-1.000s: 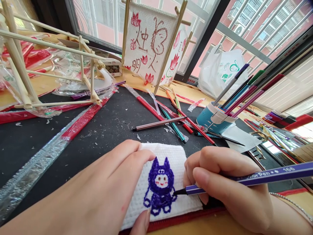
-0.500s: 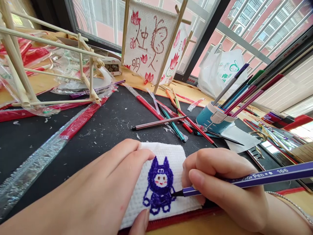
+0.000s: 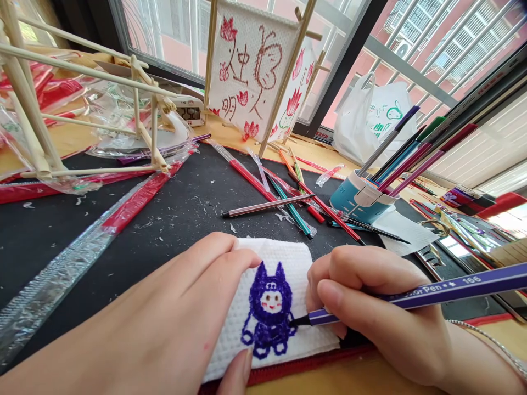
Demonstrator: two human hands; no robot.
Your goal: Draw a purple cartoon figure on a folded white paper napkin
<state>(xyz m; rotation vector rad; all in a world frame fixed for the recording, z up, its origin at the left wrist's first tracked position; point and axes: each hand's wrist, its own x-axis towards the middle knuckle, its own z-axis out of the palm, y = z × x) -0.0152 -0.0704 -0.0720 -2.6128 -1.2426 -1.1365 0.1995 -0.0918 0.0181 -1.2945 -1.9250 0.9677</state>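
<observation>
A square of white embossed paper towel (image 3: 224, 340) lies in front of me, bearing a purple drawing of an eared figure (image 3: 272, 307) with a pale face and pink cheeks. My left hand (image 3: 164, 318) rests flat on its left side, thumb and forefinger spread apart at the bottom and top. In my right hand (image 3: 370, 307) is a purple felt-tip pen (image 3: 453, 288), pinched between thumb and fingers. Its black tip touches the drawing at the figure's right arm. The pen's rear end runs out of view at the right.
Loose felt-tip pens (image 3: 267, 206) are strewn on the black mat (image 3: 185, 214). A blue and white cup (image 3: 360, 197) holds several pens. Wooden-stick frames stand behind, one (image 3: 154, 131) bare, another covered with drawn-on paper (image 3: 247, 71). Plastic wrappers (image 3: 135, 208) lie left; a white bag (image 3: 373, 120) sits by the window.
The right hand and pen have shifted slightly, with the pen tip now a little higher against the figure's arm. The left hand stays nearly in place.
</observation>
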